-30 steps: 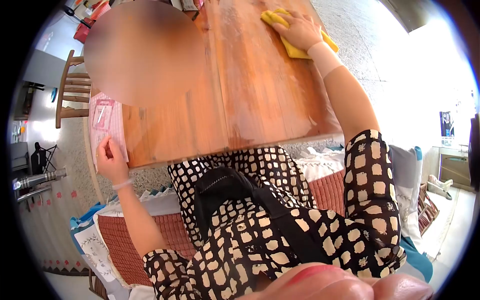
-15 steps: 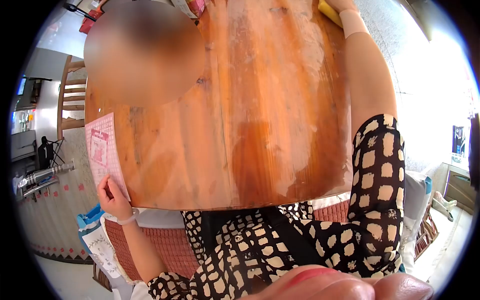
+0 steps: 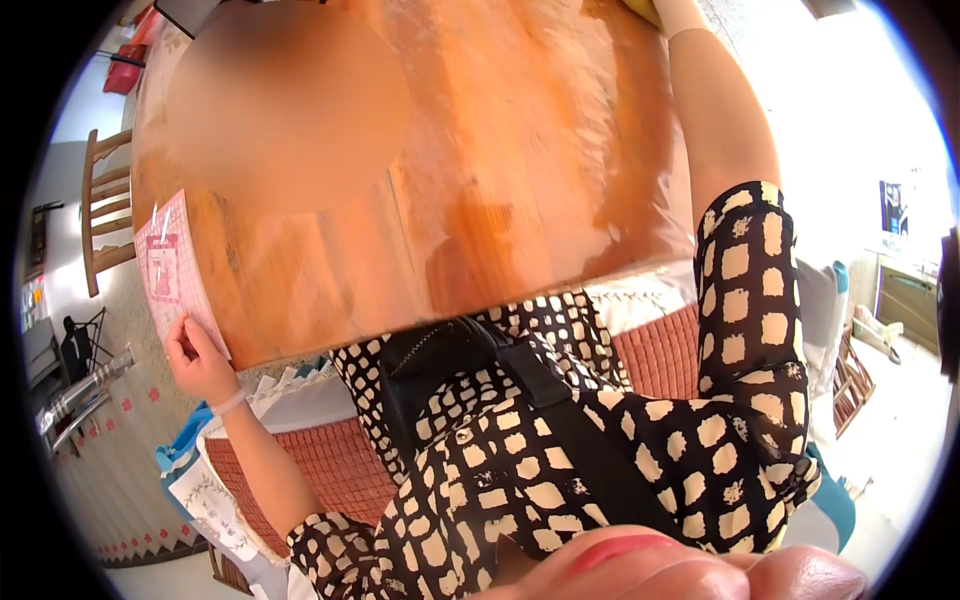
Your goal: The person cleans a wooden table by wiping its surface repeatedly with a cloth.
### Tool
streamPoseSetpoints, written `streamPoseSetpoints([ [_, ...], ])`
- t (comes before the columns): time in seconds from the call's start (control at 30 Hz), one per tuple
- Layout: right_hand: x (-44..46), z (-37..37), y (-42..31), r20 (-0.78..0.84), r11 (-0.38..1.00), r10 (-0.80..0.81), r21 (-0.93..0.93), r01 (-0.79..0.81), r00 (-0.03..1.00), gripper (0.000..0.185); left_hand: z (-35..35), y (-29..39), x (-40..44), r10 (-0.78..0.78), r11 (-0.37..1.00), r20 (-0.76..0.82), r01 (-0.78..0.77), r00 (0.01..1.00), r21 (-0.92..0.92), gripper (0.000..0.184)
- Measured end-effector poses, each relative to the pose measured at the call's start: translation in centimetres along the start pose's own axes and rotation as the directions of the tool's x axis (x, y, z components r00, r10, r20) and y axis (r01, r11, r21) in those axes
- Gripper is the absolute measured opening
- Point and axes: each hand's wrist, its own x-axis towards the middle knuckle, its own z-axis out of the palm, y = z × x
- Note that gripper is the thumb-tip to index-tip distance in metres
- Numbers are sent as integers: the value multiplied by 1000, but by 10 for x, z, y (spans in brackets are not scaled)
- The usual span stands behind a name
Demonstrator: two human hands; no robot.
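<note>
My left hand (image 3: 203, 365) is at the table's near left corner, with thumb and fingers closed on the lower edge of a flat pink checked packet (image 3: 190, 265). The packet lies along the left edge of the table and has a darker pink printed panel. My right arm stretches away along the table's right side. At the top edge of the view my right hand (image 3: 680, 14) is mostly cut off. Beside it shows a bit of something yellow (image 3: 645, 10), seemingly a folded cloth, under its fingers.
The wooden table (image 3: 480, 230) has a shiny clear cover. A blurred disc hides its far left part. A wooden chair (image 3: 107, 210) stands to the left, with a red object (image 3: 125, 68) beyond it. Red ribbed cushions (image 3: 660, 350) lie along the seat by my body.
The view has shifted, so the table and packet sit higher and further left. My right hand and the yellow thing have slid mostly out at the top. My left hand stays on the packet.
</note>
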Motion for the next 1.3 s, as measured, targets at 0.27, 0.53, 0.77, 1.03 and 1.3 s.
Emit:
streamPoseSetpoints([
  [0.27, -127, -34, 24, 54, 955, 119, 267, -129, 991, 53, 13, 0, 10, 99, 995, -49, -98, 994, 17, 19],
  [0.53, -284, -64, 30, 63, 852, 252, 460, -252, 966, 55, 22, -7, 17, 186, 982, -76, -183, 980, 46, 20],
  [0.77, -348, -22, 1, -663, 992, -126, -99, 81, 738, 40, 24, -4, 18, 217, 975, -106, -210, 971, 70, 20],
  [1.03, -376, 0, -87, -242, 723, -683, -359, 591, 689, 43, 28, 5, 15, 208, 976, -139, -215, 968, -35, 16],
  [1.3, -378, 77, -223, -171, 517, -853, -139, 845, 494, 36, 8, 32, 4, -224, 616, -276, -84, 935, -783, 10],
])
